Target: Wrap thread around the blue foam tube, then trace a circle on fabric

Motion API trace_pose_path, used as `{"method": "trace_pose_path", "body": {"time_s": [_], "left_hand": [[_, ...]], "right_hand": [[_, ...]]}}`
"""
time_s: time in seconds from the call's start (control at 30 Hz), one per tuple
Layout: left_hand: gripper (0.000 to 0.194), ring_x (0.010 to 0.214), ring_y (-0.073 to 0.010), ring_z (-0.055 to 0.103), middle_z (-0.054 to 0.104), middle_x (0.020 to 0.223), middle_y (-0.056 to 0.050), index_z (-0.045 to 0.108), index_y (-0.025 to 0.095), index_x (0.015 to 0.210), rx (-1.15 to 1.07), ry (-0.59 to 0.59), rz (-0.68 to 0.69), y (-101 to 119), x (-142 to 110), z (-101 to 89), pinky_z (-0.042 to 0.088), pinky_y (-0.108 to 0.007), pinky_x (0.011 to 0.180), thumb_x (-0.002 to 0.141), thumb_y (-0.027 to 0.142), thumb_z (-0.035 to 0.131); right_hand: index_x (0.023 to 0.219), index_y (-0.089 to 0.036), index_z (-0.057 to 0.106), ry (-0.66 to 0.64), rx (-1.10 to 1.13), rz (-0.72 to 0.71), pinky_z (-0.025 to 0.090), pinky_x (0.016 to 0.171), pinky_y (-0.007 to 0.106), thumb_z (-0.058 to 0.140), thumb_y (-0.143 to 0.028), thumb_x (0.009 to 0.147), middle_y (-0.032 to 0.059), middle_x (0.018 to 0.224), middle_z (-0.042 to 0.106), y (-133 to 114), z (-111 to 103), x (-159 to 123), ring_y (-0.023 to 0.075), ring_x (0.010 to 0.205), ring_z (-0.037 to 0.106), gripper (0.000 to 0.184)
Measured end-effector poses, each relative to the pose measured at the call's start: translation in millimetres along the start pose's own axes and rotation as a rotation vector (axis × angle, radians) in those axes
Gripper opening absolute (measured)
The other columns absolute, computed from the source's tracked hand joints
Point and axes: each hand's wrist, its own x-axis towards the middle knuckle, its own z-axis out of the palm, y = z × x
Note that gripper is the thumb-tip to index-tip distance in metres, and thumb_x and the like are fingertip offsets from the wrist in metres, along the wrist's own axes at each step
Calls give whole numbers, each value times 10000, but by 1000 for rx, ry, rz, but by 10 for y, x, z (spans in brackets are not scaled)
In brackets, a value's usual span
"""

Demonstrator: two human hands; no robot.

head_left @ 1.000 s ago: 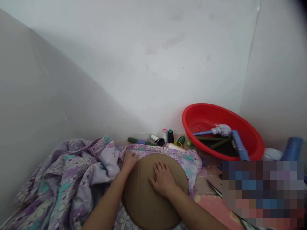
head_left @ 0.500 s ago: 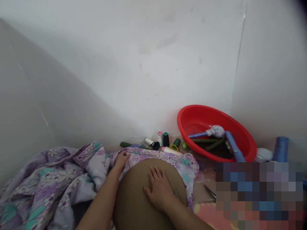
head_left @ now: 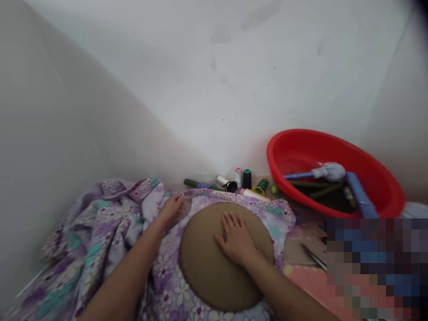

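A round, flat brown disc (head_left: 214, 267), like cardboard, lies on purple floral fabric (head_left: 180, 290). My right hand (head_left: 236, 238) presses flat on the disc, fingers spread, holding nothing. Beyond the disc's upper left, my left hand (head_left: 172, 207) has its fingers closed on the floral fabric near its far edge. More of the same cloth lies in a rumpled heap to the left, partly under my left forearm. To the right of the fabric, dark scissors (head_left: 313, 257) lie partly hidden by a blurred patch.
Several thread spools, among them a black one (head_left: 247, 179) and a white one (head_left: 238, 177), stand or lie by the wall. A red basin (head_left: 384, 183) tilts at the right, holding green sticks and a cloth-wrapped stick (head_left: 329, 171). A pink patterned surface (head_left: 307, 281) shows at lower right.
The view has shifted, so more of the disc and the fabric below it shows. My right hand stays flat on the disc, and my left hand stays at the fabric's far edge.
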Motion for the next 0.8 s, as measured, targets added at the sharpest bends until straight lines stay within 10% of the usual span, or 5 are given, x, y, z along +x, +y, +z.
{"method": "trace_pose_path", "body": {"time_s": [0.4, 0.8], "left_hand": [[273, 838, -266, 562, 635, 787, -72, 614, 189, 678, 598, -248, 146, -302, -1025, -523, 394, -375, 749, 663, 459, 575], [299, 901, -175, 531, 516, 1076, -66, 480, 154, 1078, 837, -229, 23, -199, -1154, -403, 455, -380, 753, 819, 303, 468]], "right_hand": [[1312, -74, 261, -26, -30, -12, -49, 989, 424, 203, -511, 808, 132, 1386, 182, 1, 23, -6, 265, 1267, 80, 670], [1304, -74, 286, 10, -55, -26, -17, 994, 428, 181, -520, 801, 132, 1379, 206, 25, 80, 6, 268, 1264, 103, 680]]}}
